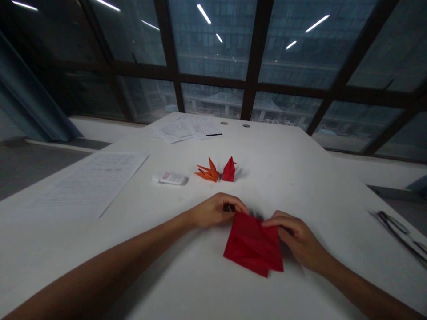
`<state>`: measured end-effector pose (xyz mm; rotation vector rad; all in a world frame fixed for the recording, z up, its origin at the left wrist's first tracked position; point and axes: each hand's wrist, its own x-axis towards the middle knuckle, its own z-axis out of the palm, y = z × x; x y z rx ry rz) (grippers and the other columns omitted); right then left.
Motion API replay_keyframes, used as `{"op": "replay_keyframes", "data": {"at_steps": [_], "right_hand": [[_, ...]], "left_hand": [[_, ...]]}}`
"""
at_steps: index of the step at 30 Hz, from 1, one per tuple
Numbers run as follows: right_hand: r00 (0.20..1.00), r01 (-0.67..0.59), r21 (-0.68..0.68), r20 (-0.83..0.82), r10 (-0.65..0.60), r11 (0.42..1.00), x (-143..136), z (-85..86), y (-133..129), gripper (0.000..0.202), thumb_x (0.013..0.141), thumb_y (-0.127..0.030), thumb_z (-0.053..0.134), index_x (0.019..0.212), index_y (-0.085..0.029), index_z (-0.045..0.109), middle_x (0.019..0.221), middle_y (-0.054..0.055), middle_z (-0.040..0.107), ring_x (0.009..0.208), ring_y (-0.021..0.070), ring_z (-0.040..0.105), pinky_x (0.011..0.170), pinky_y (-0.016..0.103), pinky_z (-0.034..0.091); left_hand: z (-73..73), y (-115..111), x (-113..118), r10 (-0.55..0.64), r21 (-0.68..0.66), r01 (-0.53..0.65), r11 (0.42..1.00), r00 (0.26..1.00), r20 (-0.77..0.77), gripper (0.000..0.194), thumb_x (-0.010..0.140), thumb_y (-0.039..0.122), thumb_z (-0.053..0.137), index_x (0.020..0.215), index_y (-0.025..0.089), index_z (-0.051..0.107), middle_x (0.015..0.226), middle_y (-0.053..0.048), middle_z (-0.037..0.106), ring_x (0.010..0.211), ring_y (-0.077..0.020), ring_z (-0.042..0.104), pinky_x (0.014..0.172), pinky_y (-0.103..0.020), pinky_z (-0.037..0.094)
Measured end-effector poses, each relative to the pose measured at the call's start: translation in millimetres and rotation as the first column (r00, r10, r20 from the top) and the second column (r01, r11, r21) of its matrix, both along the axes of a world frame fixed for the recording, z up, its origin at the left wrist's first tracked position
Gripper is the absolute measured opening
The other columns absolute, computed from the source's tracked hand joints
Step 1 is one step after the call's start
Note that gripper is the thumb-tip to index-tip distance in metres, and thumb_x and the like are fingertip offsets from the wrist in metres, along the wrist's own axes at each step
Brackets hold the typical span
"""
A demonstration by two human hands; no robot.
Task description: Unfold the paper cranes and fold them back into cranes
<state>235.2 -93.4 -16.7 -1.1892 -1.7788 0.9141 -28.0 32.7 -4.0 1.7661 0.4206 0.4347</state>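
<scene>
1. A folded sheet of red origami paper lies flat on the white table, near the table's front edge and directly before the person.
2. The paper is a deep, matte red, folded into a rough 4-sided shape with its lower corner pointing toward the camera. Several creases cross its surface as darker lines, and a second layer shows along the lower right edge.
3. The left hand rests on the table at the paper's upper left corner, fingers curled down, with the fingertips pinching or pressing that corner; in the dim light I cannot tell which, though the hand is clearly in contact with the paper.
4. The right hand lies against the paper's upper right edge, its fingertips pressed onto the top of the sheet and the palm resting just beside it on the table.
5. Beyond the hands, toward the middle of the table, stand 2 finished folded figures: a small orange paper figure with pointed wings and, just beside it on the right, a small red paper figure standing upright.
6. To the left of these lies a small white tube on its side.
7. A printed white sheet of paper lies further left, and more loose printed papers sit at the far end.
8. At the table's right edge lie dark cables.
</scene>
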Motion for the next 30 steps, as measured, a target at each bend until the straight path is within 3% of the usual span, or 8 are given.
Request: {"op": "replay_keyframes", "data": {"at_steps": [7,13,19,24,30], "right_hand": [[0.999,-0.019,-0.061,-0.049,0.016,0.998,1,4.6,-1,0.027,0.103,-0.032,0.055,0.117,-0.030,0.078,0.100,0.005,0.070,0.092,0.0181,0.065,0.083,0.030,0.048],[0.988,-0.103,-0.005,-0.116,0.102,0.995,5,4.2,-3,0.033,0.100,-0.031,0.063,0.132,-0.035,0.070,0.118,0.006,0.069,0.109,0.0213,0.065,0.092,0.032,0.049],[0.996,-0.085,0.029,-0.035,0.086,0.996,3,1.2,-3,0.034,0.101,-0.032,0.062,0.134,-0.034,0.068,0.113,0.005,0.068,0.104,0.0202,0.065,0.090,0.033,0.050],[0.997,-0.022,0.029,0.079,0.019,0.999,-3,0.0,-3,0.033,0.098,-0.030,0.066,0.131,-0.031,0.070,0.103,0.004,0.067,0.089,0.0169,0.064,0.082,0.031,0.053],[0.985,0.039,0.060,0.165,-0.048,0.997,-8,-0.9,-2,0.029,0.095,-0.023,0.065,0.123,-0.028,0.070,0.102,0.004,0.067,0.083,0.0162,0.064,0.078,0.030,0.054]], "left_hand": [[2.9,3,-4,0.029,-0.092,-0.025,0.995,0.998,0.050,0.019,0.085,0.022,0.072,0.099,0.013,0.081,0.090,-0.008,0.076,0.078,-0.0144,0.065,0.076,-0.025,0.049],[6.6,3,-3,0.081,-0.150,-0.064,0.987,0.991,0.108,0.018,0.085,0.027,0.072,0.092,0.014,0.081,0.089,-0.007,0.077,0.084,-0.0163,0.066,0.081,-0.027,0.048],[1.2,0,4,0.162,-0.115,-0.155,0.981,0.985,0.053,0.025,0.084,0.037,0.079,0.091,0.013,0.075,0.085,-0.005,0.073,0.078,-0.0133,0.063,0.076,-0.026,0.047],[-5.2,1,9,0.251,-0.153,-0.230,0.961,0.959,0.132,0.039,0.079,0.037,0.085,0.106,0.016,0.067,0.083,0.000,0.067,0.071,-0.0098,0.059,0.070,-0.023,0.045],[-2.1,1,7,0.304,-0.224,-0.263,0.938,0.937,0.171,0.038,0.087,0.041,0.077,0.114,0.017,0.062,0.081,0.000,0.067,0.070,-0.0109,0.059,0.066,-0.023,0.041]]}}
